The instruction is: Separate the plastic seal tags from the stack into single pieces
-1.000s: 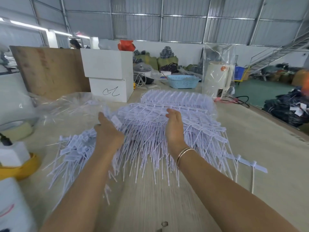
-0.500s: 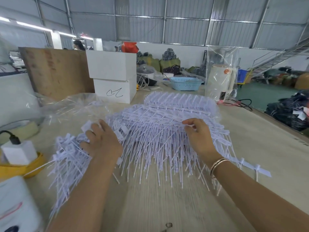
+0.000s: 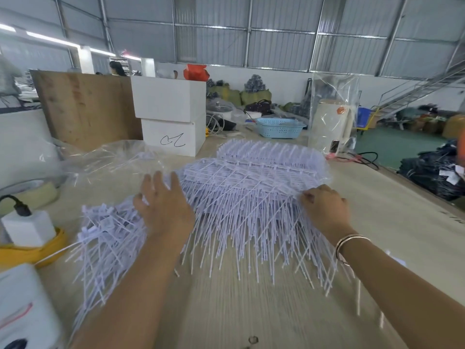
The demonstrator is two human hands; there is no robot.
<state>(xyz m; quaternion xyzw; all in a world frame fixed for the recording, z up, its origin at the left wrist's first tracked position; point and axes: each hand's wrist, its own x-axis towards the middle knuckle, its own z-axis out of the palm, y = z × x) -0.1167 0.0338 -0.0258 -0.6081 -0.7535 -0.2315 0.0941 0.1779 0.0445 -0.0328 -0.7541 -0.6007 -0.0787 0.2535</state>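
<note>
1. Both hands have moved apart since the earlier frames: the right hand (image 3: 325, 210) now sits at the stack's right edge, the left hand (image 3: 163, 205) at its left.
2. Right fingers pinch a strip of tags; left fingers are spread, pressing.
3. The stack of seal tags (image 3: 251, 182) lies mid-frame on the worktop (image 3: 251, 311), with loose tags (image 3: 105, 235) at lower left.
4. A strip is probably about to be peeled off.

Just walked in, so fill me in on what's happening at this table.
A person is splitting plastic seal tags into singles. The right hand pinches the right edge of the joined stack of seal tags. The left hand, fingers spread, rests at the stack's left edge. A loose pile of separated tags lies to the left on the table.
</note>
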